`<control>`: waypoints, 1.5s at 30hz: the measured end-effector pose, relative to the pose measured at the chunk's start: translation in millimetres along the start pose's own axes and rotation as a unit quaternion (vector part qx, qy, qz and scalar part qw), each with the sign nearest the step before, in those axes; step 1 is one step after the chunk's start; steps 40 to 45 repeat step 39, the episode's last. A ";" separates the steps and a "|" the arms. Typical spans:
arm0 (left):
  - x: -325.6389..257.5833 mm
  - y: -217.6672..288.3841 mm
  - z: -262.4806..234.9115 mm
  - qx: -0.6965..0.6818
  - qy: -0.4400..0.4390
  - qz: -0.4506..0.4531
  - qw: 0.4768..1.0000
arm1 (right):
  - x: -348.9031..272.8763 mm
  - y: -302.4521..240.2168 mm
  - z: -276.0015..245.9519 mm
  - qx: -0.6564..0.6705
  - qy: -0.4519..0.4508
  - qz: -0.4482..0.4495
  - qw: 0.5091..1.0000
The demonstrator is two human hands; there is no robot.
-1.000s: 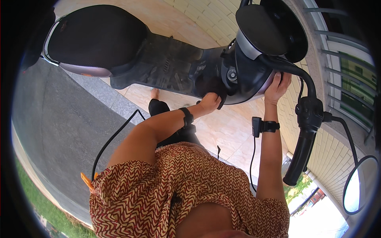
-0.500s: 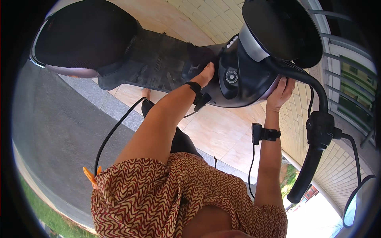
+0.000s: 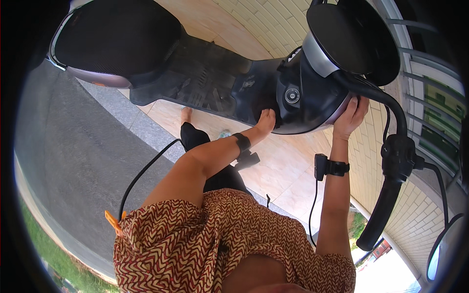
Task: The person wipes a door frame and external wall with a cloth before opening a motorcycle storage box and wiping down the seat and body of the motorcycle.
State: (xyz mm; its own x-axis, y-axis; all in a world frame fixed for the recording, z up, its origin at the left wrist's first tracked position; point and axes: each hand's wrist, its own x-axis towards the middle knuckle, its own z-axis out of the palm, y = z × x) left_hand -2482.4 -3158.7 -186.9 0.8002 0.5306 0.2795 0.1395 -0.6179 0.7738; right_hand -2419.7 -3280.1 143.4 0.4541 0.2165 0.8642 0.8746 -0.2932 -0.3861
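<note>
An electric scooter stands across the view, its black front panel [image 3: 305,105] with a round key lock near my hands. My left hand [image 3: 266,122] is closed at the lower near edge of that panel, pressing a dark cloth [image 3: 266,103] against it. The cloth blends into the black plastic, so its outline is hard to make out. On the panel's far right side my right hand [image 3: 350,118] grips the mauve outer cover [image 3: 337,113], its fingers partly hidden round it. Each wrist wears a black strap with a small box.
The scooter's seat [image 3: 117,44] and ribbed footboard [image 3: 200,78] lie to the left. A handlebar grip [image 3: 378,215] and mirror [image 3: 442,251] rise at the right, near a brick wall [image 3: 415,215] and barred window. Cables hang by both arms. My bare foot [image 3: 186,115] shows on the tiles.
My left hand has slid with the dark cloth toward me and slightly right, down to the panel's near edge. My right hand keeps its place on the cover. The whole view has shifted slightly.
</note>
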 end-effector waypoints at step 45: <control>99.5 -17.8 -174.9 -0.008 0.074 -0.090 0.993 | 22.2 -51.0 -67.4 0.183 -0.049 0.136 0.972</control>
